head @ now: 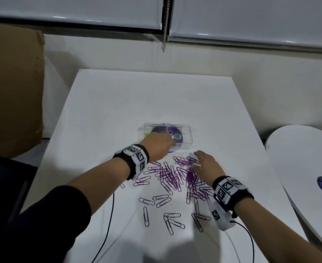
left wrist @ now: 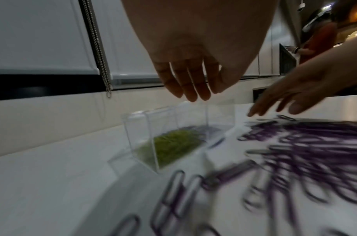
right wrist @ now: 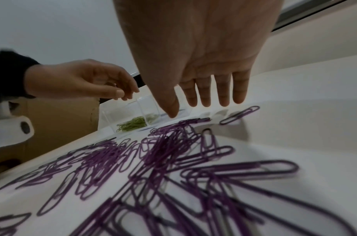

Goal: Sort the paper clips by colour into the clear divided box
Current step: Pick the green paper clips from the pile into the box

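A clear divided box (head: 186,134) stands mid-table, with green clips (left wrist: 173,143) in its near left compartment and purple clips (left wrist: 206,128) in the one beside it. My left hand (head: 172,143) hovers over the box's near edge, holding nothing I can see; the fingers (left wrist: 193,86) hang fairly straight. A loose pile of purple paper clips (head: 175,175) covers the table in front of the box. Flat and open, my right hand (head: 200,158) hovers just above the pile's right far side, its fingers (right wrist: 206,94) stretched out and holding nothing.
The white table (head: 137,101) has a brown cardboard box (head: 14,92) to its left and a white rounded board (head: 304,158) to its right. Black cables (head: 110,215) trail off the near edge. A bead chain (head: 164,25) hangs by the window behind.
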Tool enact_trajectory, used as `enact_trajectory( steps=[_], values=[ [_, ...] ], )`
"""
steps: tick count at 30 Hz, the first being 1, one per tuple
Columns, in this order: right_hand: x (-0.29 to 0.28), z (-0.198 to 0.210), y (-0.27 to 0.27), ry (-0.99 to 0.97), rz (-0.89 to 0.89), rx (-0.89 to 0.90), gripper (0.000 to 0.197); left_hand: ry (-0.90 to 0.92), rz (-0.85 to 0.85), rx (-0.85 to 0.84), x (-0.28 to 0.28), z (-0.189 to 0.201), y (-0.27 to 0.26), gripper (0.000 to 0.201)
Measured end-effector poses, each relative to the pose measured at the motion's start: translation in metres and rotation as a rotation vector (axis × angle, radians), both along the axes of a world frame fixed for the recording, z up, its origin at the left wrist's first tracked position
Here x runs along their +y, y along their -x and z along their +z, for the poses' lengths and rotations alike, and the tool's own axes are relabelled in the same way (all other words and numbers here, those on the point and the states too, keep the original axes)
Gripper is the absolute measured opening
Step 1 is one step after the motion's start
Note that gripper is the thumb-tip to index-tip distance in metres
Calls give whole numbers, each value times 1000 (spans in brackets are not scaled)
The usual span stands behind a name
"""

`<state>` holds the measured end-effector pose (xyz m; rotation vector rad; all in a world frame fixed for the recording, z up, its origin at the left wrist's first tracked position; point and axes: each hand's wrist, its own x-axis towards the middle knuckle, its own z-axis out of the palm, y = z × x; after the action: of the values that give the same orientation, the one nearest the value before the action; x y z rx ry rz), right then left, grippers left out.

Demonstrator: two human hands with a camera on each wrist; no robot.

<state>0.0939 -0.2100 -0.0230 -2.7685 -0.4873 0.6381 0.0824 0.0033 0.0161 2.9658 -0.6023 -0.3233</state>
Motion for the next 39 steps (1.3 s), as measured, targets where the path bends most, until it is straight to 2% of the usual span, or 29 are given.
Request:
enact_trajectory(
  steps=[2, 5, 8, 13, 15, 17, 21, 26, 31, 35, 39],
  values=[
    [6, -1, 3, 60, 40, 32, 65, 27, -64, 117, -9, -14, 18, 50],
    [18, -3, 10, 129, 93, 57, 73, -30, -59, 266, -22, -36, 37, 80],
    [23, -2, 18, 120, 138, 50, 72, -46, -9, 288, -32, -46, 42, 89],
    [13, -1, 33, 106, 237, 17, 67, -40, -2, 186, -33, -45, 48, 58],
    [10, -1, 36, 76, 212, -5, 60, -45, -16, 153, -29, -45, 50, 51],
    [9, -2, 38, 54, 155, -37, 61, -5, -21, 155, -27, -47, 52, 58],
    [8, -4, 42, 137, -5, -78, 72, 24, -40, 211, -32, -48, 53, 78],
    [14, -8, 41, 75, -121, 26, 45, 15, 30, 183, -42, -50, 48, 59],
    [22, -10, 33, 44, -123, 43, 28, -13, 59, 223, -40, -53, 45, 34],
    [23, -10, 28, -9, -136, 73, 23, 48, 94, 248, -34, -54, 46, 29],
    [19, -6, 23, -117, -190, 119, 18, 205, 242, 290, -27, -46, 45, 31]
  ],
)
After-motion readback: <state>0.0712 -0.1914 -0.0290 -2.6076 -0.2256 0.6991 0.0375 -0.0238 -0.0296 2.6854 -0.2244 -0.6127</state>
